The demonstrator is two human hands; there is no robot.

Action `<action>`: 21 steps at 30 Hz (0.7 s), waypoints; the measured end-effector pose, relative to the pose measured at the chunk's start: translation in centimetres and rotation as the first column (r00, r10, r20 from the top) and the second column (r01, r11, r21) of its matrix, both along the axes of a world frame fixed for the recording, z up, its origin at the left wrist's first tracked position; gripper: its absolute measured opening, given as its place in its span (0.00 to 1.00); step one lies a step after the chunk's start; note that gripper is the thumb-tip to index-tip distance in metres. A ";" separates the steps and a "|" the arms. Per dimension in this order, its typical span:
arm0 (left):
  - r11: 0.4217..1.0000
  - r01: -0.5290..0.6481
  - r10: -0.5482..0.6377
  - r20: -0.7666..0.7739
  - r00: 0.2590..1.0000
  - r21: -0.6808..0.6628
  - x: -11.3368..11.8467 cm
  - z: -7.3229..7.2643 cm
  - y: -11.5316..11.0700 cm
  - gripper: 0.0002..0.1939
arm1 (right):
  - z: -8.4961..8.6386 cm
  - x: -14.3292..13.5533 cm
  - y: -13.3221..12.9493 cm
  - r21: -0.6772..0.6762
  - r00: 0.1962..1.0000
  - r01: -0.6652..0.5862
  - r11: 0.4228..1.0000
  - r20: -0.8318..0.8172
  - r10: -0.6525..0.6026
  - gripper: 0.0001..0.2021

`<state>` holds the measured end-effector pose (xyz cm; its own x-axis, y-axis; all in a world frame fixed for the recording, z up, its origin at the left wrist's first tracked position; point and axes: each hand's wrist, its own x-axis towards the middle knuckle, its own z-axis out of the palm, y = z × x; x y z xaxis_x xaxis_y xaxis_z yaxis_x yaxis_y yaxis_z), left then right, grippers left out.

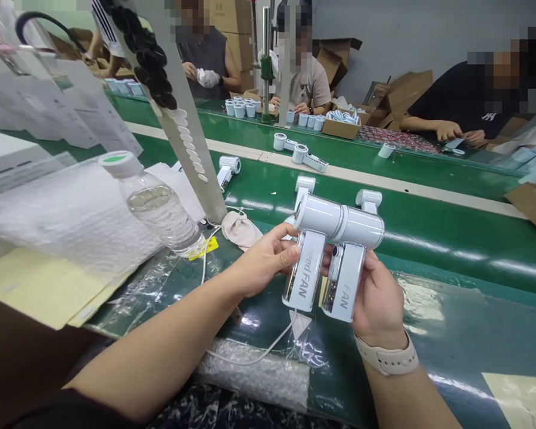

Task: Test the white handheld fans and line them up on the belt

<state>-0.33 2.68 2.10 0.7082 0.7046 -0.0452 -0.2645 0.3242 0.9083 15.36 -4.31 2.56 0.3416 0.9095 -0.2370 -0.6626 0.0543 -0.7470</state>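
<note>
My left hand (268, 262) pinches one handheld fan (311, 281) at its upper handle, thumb against its side; my right hand (379, 301) wraps the second fan (347, 289) along its handle's outer side. Their barrels (322, 215) meet end to end, handles apart (lettering facing me). I judge this a side-by-side check, calling for an even, steady hold. Just beyond, two more fans (369, 198) rest on the green belt (438, 229).

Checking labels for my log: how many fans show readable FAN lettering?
2: the left fan, in the left hand, and the right fan, in the right hand, held side by side. Other fans are beyond them; any lettering there is hidden or too small to read.
</note>
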 end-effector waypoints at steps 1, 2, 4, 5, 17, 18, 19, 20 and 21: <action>1.000 -0.012 0.012 -0.018 1.000 0.003 0.0 -0.1 0.0 0.30 | -0.1 0.0 0.0 -0.010 1.000 0.002 1.000 0.001 -0.002 0.11; 1.000 -0.025 0.025 -0.034 0.999 0.008 0.0 -0.2 0.1 0.29 | -0.2 -0.1 0.0 -0.014 1.000 -0.001 1.000 0.004 0.001 0.11; 0.999 -0.040 0.041 -0.047 0.998 0.025 -0.1 -0.4 0.2 0.27 | -0.6 -0.1 -0.1 0.003 1.000 -0.009 1.000 0.027 0.009 0.13; 0.999 -0.040 0.041 -0.044 0.998 0.037 -0.1 -0.4 0.2 0.26 | -0.8 0.0 -0.2 0.027 0.998 -0.007 1.000 0.056 0.005 0.14; 0.573 -0.052 0.298 -0.148 0.943 0.818 -0.8 -0.3 1.3 0.10 | -0.8 1.9 -1.4 0.344 0.633 -0.322 0.882 0.771 -0.070 0.31; 0.545 -0.064 0.324 -0.140 0.935 0.836 -0.7 -0.3 1.3 0.10 | -0.9 1.9 -1.4 0.350 0.633 -0.332 0.876 0.771 -0.068 0.31; 0.513 -0.070 0.352 -0.136 0.926 0.855 -0.8 -0.2 1.3 0.10 | -1.0 2.0 -1.4 0.343 0.621 -0.341 0.875 0.781 -0.065 0.32; 0.480 -0.069 0.372 -0.131 0.919 0.875 -1.0 0.0 1.1 0.11 | -1.1 2.2 -1.6 0.334 0.598 -0.337 0.880 0.798 -0.074 0.34; 0.453 -0.066 0.371 -0.121 0.921 0.889 -1.4 0.3 0.8 0.11 | -1.0 2.6 -1.9 0.323 0.567 -0.316 0.892 0.818 -0.095 0.35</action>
